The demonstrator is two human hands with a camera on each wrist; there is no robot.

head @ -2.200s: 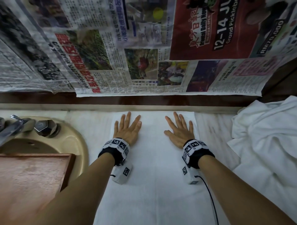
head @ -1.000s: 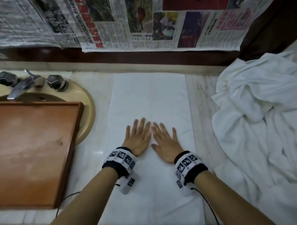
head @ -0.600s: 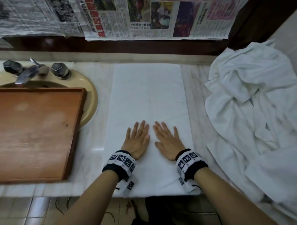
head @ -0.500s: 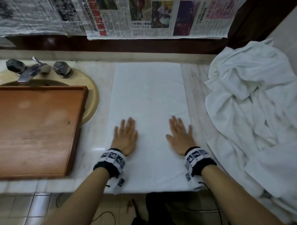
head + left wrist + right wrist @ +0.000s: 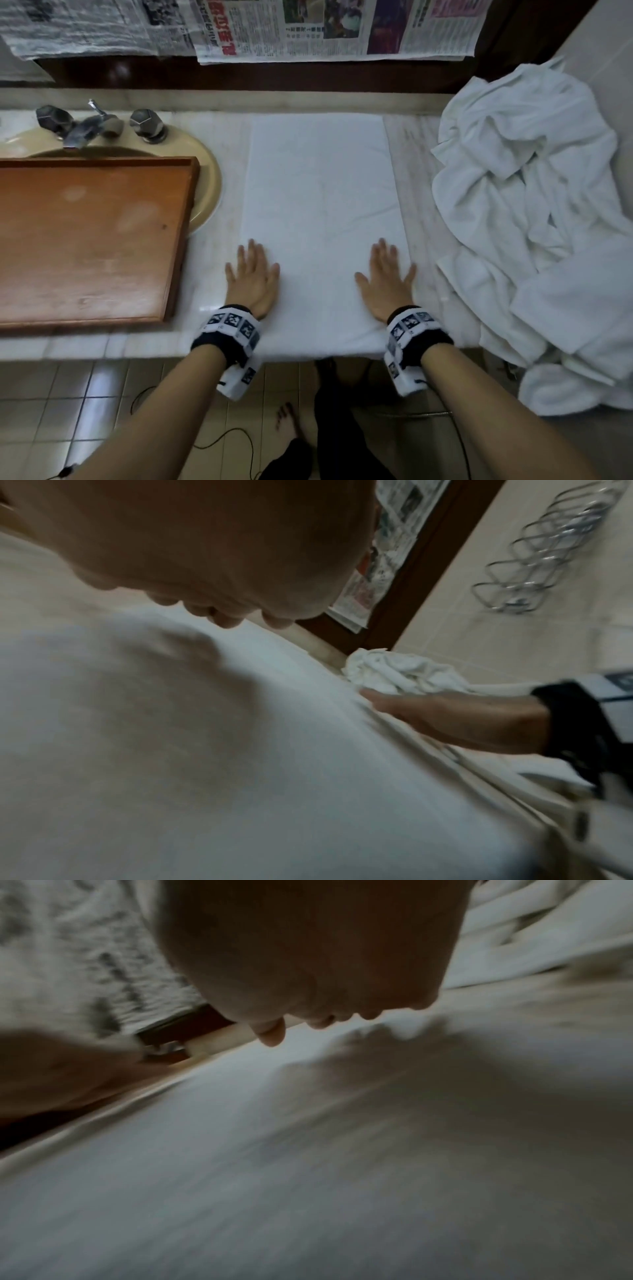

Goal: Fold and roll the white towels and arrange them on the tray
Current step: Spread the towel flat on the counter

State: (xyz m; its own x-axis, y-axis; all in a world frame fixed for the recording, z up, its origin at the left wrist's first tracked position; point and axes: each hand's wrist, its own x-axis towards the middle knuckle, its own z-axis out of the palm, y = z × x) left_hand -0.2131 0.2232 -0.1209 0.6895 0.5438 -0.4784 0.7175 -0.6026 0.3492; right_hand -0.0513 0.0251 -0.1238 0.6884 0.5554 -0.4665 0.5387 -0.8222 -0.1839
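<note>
Head view shows the folded towel [image 5: 322, 219] lying flat as a long strip on the marble counter [image 5: 219, 205], running from the back ledge to the near edge, where its end sits right at the drop. The left hand [image 5: 251, 279] lies palm down at the strip's left border, part on cloth and part on the counter, fingers straight and gripping nothing. The right hand [image 5: 385, 279] lies the same way on the right border, flat and holding nothing. The wrist views are blurred but show each palm low over the white cloth.

The tray [image 5: 85, 240] sits to the left across the sink [image 5: 205, 178] and carries no rolled towels, so I judge the task is at an early stage, with rolling this strip likely next. A loose heap of towels [image 5: 534, 212] lies to the right, close to the strip's right side and spilling over the counter's front.

The risks are these. If the roll starts with uneven pressure from the two hands, it may run crooked and end as a cone. The near end could slip off the edge and drag the layers apart. A faint crease toward the right side might get rolled in. The right hand could catch the heap and pull it onto the strip.
</note>
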